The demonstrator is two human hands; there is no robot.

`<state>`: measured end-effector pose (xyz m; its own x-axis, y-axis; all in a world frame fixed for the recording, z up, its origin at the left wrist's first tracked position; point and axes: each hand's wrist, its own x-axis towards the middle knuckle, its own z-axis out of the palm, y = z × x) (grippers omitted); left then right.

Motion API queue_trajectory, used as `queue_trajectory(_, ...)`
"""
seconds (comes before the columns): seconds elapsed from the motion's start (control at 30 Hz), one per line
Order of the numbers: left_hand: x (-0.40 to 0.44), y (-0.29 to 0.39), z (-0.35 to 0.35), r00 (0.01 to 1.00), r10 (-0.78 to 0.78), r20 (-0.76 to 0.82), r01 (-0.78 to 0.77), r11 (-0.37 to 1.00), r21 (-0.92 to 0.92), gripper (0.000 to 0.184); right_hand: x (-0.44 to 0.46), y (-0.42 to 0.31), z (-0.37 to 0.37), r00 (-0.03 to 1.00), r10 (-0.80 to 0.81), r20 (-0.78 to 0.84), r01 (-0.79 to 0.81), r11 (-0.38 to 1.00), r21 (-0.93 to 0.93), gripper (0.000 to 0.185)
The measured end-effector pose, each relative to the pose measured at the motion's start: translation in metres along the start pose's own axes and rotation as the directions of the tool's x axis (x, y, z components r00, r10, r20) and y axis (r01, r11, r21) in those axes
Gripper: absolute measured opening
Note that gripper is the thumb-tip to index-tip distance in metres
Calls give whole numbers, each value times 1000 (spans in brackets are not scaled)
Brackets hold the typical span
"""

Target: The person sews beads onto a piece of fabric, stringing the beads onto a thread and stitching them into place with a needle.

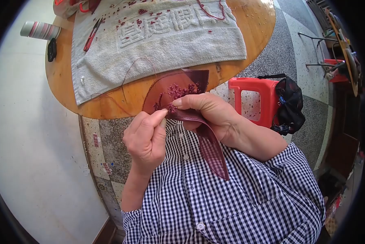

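Observation:
A dark red sheer fabric piece (pixel 160 83) with a shiny border is held before the checked shirt, one end hanging down. Clusters of dark red beads (pixel 176 91) sit on it. My right hand (pixel 211 112) grips the fabric, thumb on top beside the beads and fingers mostly hidden underneath. At the lower left edge of the beads, my left hand (pixel 146 136) is closed in a pinch; what lies between its fingertips is too small to make out. A thin red thread (pixel 127 73) loops over the table edge and towel.
A white towel (pixel 162 49) with loose beads and red-handled snips (pixel 92 36) covers part of the wooden table (pixel 62 81). A striped cup (pixel 40 30) and black object (pixel 52 50) are at left. Right of me stands a red stool (pixel 263 99) with a black bag (pixel 289 105).

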<state>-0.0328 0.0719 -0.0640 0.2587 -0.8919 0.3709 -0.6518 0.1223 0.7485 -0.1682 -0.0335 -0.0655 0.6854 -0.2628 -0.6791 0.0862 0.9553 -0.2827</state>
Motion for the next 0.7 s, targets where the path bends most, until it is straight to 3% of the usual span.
queue_trajectory(0.17,-1,0,4,995,99,-28,-96,990,104,20,0,1,2,1000,-10,-28,11,1000,4,8)
queue_trajectory(0.7,-5,4,12,985,151,-88,-133,973,189,17,-8,-1,4,999,-40,-36,36,995,-90,6)
